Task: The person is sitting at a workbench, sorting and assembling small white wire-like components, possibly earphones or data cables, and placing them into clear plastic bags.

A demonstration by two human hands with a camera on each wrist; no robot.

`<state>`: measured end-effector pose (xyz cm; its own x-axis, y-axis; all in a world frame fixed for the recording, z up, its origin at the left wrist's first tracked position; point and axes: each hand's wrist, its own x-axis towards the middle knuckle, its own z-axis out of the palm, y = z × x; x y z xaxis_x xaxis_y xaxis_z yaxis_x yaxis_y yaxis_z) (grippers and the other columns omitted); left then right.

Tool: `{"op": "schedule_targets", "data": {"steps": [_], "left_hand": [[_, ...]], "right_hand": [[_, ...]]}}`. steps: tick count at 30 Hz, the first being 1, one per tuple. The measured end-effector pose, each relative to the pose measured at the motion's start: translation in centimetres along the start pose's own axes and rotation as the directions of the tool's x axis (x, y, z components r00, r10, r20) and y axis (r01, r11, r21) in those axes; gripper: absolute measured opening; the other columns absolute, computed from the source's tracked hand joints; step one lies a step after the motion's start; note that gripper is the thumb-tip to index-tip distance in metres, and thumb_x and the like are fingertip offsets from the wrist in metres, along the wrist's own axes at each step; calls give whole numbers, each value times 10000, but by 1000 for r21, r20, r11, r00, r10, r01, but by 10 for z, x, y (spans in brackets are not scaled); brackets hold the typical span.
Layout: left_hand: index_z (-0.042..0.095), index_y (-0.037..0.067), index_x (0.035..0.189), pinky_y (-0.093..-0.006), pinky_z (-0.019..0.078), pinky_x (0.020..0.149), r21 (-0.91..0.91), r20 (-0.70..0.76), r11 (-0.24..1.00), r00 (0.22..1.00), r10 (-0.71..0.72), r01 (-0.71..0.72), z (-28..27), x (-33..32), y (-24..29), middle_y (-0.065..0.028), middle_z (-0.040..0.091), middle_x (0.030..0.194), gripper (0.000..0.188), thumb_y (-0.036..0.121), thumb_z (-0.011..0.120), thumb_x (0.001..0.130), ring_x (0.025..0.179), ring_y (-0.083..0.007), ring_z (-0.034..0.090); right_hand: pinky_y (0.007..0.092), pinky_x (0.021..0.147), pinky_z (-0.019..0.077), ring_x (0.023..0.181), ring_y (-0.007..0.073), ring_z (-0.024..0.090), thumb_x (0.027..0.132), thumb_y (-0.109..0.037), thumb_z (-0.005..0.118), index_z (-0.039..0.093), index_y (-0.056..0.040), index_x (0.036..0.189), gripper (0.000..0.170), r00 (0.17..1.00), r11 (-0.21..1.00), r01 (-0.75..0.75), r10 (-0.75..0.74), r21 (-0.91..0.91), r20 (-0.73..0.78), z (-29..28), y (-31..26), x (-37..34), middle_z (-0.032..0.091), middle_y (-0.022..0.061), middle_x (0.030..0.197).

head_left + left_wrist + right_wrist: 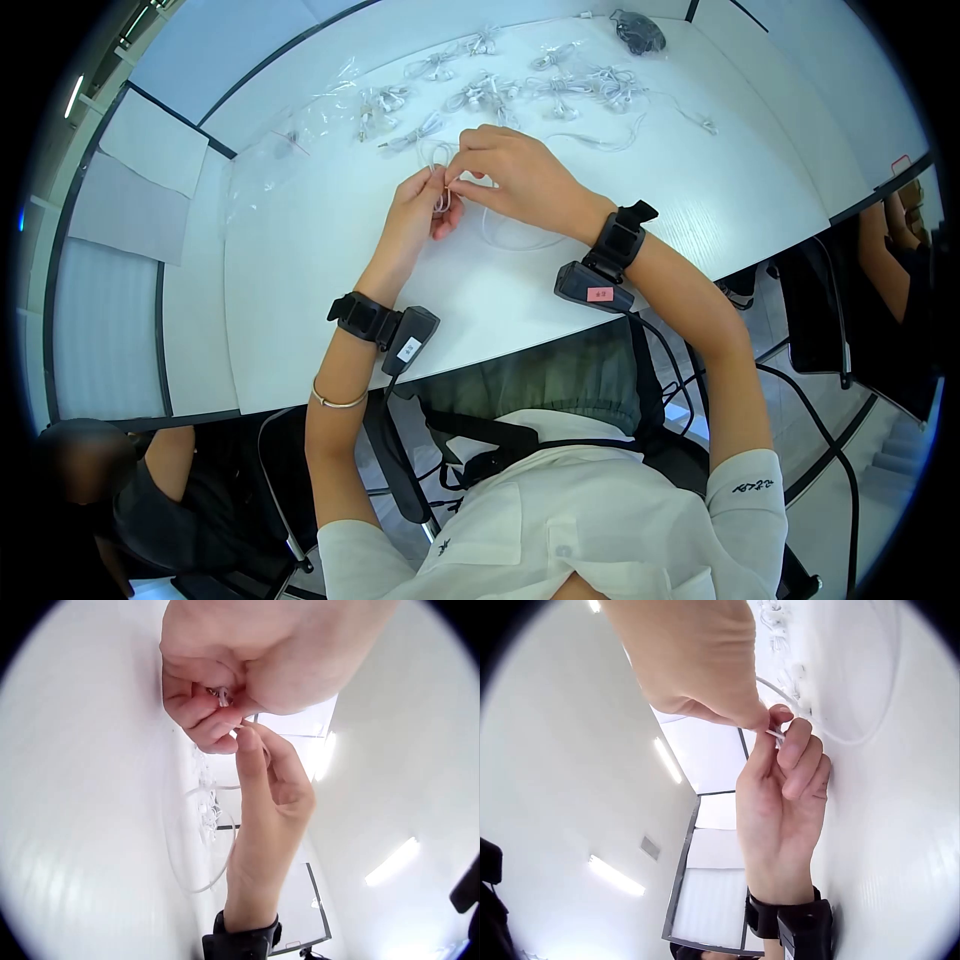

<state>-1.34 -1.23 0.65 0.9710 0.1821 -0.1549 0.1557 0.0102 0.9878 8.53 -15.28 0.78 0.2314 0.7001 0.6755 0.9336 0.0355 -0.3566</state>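
A thin white cable (520,247) is wound into a small bundle, which my left hand (415,210) grips between thumb and curled fingers. Loops of the bundle stick out above that thumb. My right hand (525,175) meets the left one there, its thumb and index finger pinching the cable. From the hands a loose length of the cable (847,741) sweeps over the table in a wide arc, also visible in the left wrist view. Part of the bundle is hidden inside the left palm; a small shiny bit (222,695) shows between the fingers there.
Beyond the hands, several white cable bundles (485,95) lie spread on the white table (640,210). A dark pouch-like object (638,33) sits at the back right, and clear plastic bags (275,165) at the left. Low partitions edge the table; other people sit on both sides.
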Motion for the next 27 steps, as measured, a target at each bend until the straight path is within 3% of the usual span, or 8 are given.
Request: {"op": "schedule_targets", "data": {"steps": [6, 9, 12, 15, 18, 24, 27], "left_hand": [[483, 76, 817, -171, 204, 434, -168, 56, 982, 996, -73, 81, -3, 2, 1, 48, 357, 606, 252, 251, 360, 950, 480, -28, 251], [448, 90, 749, -177, 185, 430, -127, 21, 986, 994, -106, 108, 1, -1, 4, 60, 324, 594, 262, 248, 369, 943, 483, -22, 236], [391, 113, 695, -184, 166, 428, -140, 57, 987, 996, -71, 79, -3, 0, 4, 66, 309, 585, 276, 245, 364, 936, 484, -21, 224], [355, 127, 684, -191, 150, 427, -98, 89, 988, 990, -110, 119, -2, -2, 7, 70, 290, 578, 283, 256, 358, 936, 484, -17, 214], [344, 130, 686, -194, 146, 431, -141, 143, 978, 981, -131, 151, -2, -1, 6, 67, 282, 580, 306, 294, 357, 944, 486, -23, 210], [326, 130, 686, -203, 151, 437, -240, 212, 968, 977, -16, 68, 0, 0, 6, 61, 273, 581, 337, 340, 355, 948, 486, -41, 200], [339, 125, 688, -197, 162, 438, -163, 208, 985, 978, -16, 50, 2, 0, 4, 59, 286, 580, 345, 350, 359, 948, 490, -37, 209]], "right_hand": [[304, 630, 426, 681, 191, 519, 766, -134, 614, 590, -73, 841, 100, 994, 993, -110, 109, 39, 30, -3, -7, 2, 518, 52, 696], [286, 651, 431, 662, 156, 529, 786, -118, 601, 567, -64, 869, 105, 902, 884, -420, 383, 205, 198, -8, -9, 5, 538, 49, 674], [271, 675, 440, 666, 132, 549, 812, -110, 581, 562, -50, 908, 114, 925, 820, -374, 363, 434, 112, -3, 7, 1, 576, 43, 696], [278, 632, 453, 676, 161, 572, 814, -114, 571, 570, -32, 886, 109, 943, 823, -307, 330, 477, 39, -3, 15, 2, 608, 69, 715], [278, 627, 452, 654, 165, 562, 805, -105, 572, 574, -31, 895, 117, 959, 851, -239, 282, 468, -21, -3, 11, 4, 599, 71, 690], [249, 634, 440, 647, 126, 545, 809, -81, 579, 573, -40, 902, 102, 945, 887, -303, 328, 348, -14, -7, 9, 5, 587, 43, 707], [245, 608, 434, 625, 121, 526, 809, -86, 584, 567, -43, 906, 107, 948, 895, -286, 315, 342, -33, -8, 8, 5, 576, 40, 694]]}}
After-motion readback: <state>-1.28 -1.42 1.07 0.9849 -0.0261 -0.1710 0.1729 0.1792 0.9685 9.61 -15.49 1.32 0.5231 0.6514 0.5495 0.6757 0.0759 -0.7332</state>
